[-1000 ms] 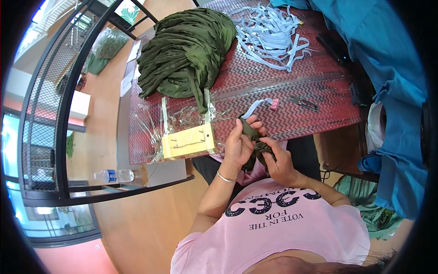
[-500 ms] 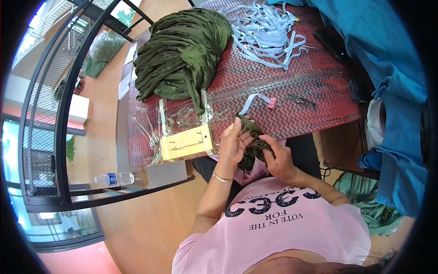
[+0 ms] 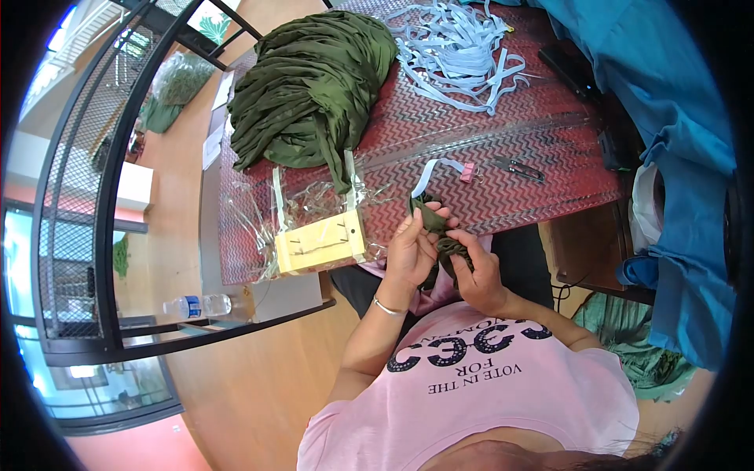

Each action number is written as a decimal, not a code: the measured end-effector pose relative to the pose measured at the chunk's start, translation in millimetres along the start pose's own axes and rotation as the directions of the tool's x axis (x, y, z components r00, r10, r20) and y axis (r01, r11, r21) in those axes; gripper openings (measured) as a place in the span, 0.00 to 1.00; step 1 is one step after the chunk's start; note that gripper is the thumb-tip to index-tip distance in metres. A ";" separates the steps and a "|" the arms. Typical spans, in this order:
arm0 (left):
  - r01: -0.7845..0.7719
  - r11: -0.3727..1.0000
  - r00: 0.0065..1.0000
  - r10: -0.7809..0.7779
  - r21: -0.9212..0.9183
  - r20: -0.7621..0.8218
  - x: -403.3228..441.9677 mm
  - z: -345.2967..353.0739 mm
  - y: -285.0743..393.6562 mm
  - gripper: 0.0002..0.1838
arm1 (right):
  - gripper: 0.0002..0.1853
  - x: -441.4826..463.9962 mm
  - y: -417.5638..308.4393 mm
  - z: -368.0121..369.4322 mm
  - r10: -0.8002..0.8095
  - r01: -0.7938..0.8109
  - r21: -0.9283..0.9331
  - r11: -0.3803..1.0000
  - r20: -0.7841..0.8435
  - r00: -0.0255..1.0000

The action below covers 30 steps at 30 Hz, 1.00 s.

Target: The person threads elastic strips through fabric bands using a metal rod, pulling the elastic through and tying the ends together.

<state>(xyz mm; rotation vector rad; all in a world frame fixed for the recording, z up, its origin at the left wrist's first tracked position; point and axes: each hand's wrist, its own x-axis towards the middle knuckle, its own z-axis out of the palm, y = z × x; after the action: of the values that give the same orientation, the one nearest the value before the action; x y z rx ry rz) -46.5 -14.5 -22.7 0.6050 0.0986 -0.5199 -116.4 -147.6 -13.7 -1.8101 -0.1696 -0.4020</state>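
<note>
On the red zigzag-patterned table (image 3: 542, 129), the dark green fabric pile (image 3: 314, 86) lies far left. The left hand (image 3: 410, 250) and the right hand (image 3: 483, 275) are at the near edge, their fingers clamped on the gathered green strip (image 3: 430, 220) between them. From its far end comes the white elastic band (image 3: 425, 179), with the pink binder clip (image 3: 469, 172) at the tip. I judge the gathers should be spread evenly, the elastic kept untwisted, and the clipped tip left outside.

Bottle (image 3: 192, 306) near a black mesh rack (image 3: 112, 212).
Blue cloth (image 3: 628, 71) drapes at right; wood floor (image 3: 259, 385) at left; green leaf print (image 3: 214, 31) at upper left.
</note>
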 end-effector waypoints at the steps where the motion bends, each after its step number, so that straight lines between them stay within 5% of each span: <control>1: -0.009 1.000 1.000 0.009 0.000 0.010 0.4 -1.8 -0.6 0.19 | 0.16 -0.7 0.6 0.1 -0.015 0.015 -0.014 1.000 -0.004 1.000; 11: 0.032 0.993 0.997 -0.024 0.118 -0.071 0.9 10.5 14.3 0.19 | 0.18 -1.9 8.0 -2.4 -0.119 0.121 -0.108 0.987 0.019 0.993; 14: 0.029 0.955 0.989 0.016 0.295 -0.148 2.7 8.5 14.7 0.21 | 0.19 -0.9 5.4 -0.1 -0.129 0.129 -0.092 0.987 0.006 0.992; 20: -0.075 0.993 0.977 0.092 0.092 -0.193 2.9 21.1 3.1 0.21 | 0.19 -5.3 9.4 0.5 -0.116 0.115 -0.044 0.992 -0.012 0.993; 26: -0.079 0.986 0.988 0.097 0.149 -0.116 1.0 17.3 -1.1 0.22 | 0.19 -4.9 6.1 -0.9 -0.096 0.096 -0.019 0.995 -0.013 0.995; 30: -0.032 0.999 0.992 0.034 0.020 -0.120 1.8 11.5 5.8 0.22 | 0.19 0.9 11.3 -3.7 -0.134 0.134 0.000 0.991 0.034 0.990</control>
<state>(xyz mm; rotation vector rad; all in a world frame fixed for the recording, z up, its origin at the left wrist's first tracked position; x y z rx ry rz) -42.8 -17.7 -10.7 0.6546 0.1982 -0.4528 -112.6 -154.4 -22.7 -1.8140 -0.3159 -0.4658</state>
